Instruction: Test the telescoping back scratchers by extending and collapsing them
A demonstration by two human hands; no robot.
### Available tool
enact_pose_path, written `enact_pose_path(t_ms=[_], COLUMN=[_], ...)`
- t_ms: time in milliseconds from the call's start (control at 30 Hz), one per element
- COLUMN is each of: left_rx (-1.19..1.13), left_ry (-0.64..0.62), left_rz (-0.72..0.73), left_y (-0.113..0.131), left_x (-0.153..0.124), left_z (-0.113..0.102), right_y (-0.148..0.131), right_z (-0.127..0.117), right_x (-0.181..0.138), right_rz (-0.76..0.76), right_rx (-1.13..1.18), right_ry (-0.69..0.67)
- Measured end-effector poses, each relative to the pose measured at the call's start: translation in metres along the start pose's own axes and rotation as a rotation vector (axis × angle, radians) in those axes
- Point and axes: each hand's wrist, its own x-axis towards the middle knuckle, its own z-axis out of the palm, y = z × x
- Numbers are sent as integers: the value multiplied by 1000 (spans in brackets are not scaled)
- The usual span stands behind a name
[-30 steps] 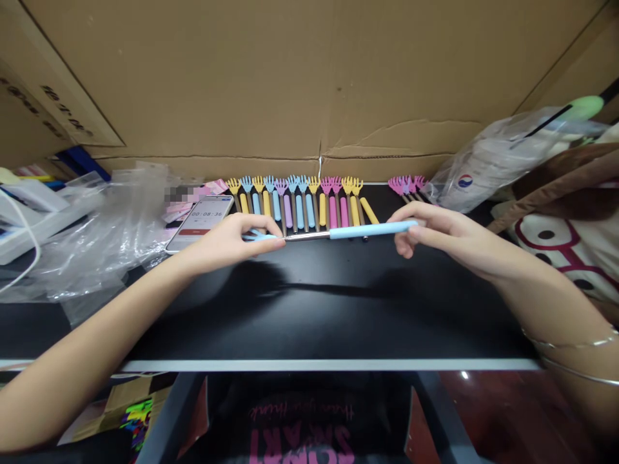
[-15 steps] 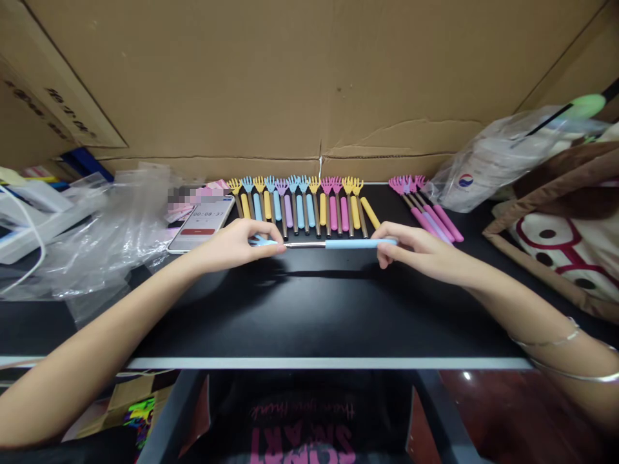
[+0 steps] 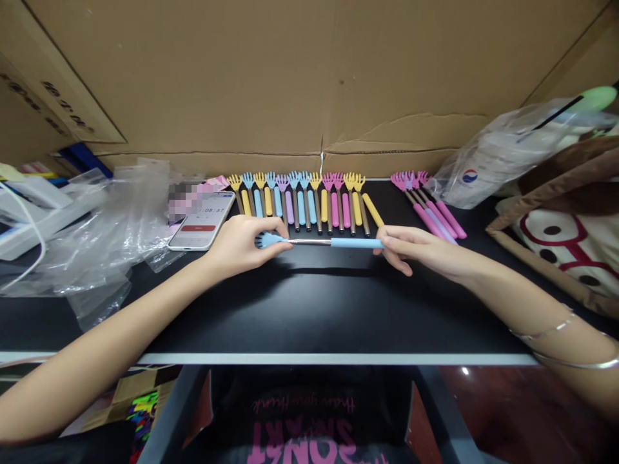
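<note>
Left hand: your left hand [image 3: 242, 243] is closed on the claw end of the blue back scratcher [image 3: 333, 242], thumb and fingers pinching it just beside the small blue claw.
Right hand: your right hand [image 3: 420, 248] grasps the far tip of the blue handle with its fingertips; the lower fingers curl loose beneath.
Scratcher position: level, crosswise in front of you, low over the black table [image 3: 309, 309]. I cannot tell whether it touches the top.
Why held so: a grip at each end probably keeps the thin metal shaft straight and in line.
Row behind: a row of scratchers [image 3: 300, 206] lies side by side, claws toward the cardboard box [image 3: 309, 84], handles toward you. That likely makes them easy to count and pick up.
Pink group: pink scratchers [image 3: 435, 209] lie apart to the right, fanned at an angle.
Phone: the phone [image 3: 203, 220] lies face up just beyond your left hand, showing a timer you can read at a glance.
Left edge: clear plastic bags [image 3: 97, 238] are heaped off to the side.
</note>
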Motion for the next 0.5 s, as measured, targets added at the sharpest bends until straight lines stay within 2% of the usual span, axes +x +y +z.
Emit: enact_pose_path(t_ms=[367,500], left_rx=[111,145], left_ry=[129,159], left_rz=[122,143], left_y=[1,2], left_x=[-7,-7], left_z=[7,8], right_y=[3,4], right_z=[0,2], right_x=[-1,1], right_rz=[42,69], right_rx=[68,76], right_ry=[-79,-56])
